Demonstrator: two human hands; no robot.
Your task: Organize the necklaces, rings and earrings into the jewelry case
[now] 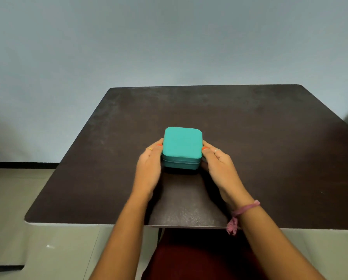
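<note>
Jewelry case (182, 143) sat closed, my left hand (149, 166) and right hand (219, 164) gripping its sides; no loose jewelry visible, so I couldn't tell progress.

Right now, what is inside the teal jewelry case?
Nothing inside shows: the square teal jewelry case is closed, lid down, on the dark brown table. The left hand and right hand hold its sides. No loose jewelry is visible.

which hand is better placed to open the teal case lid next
Probably right: the right hand sits lower by the seam of the closed jewelry case, while the left hand steadies the opposite side.
</note>
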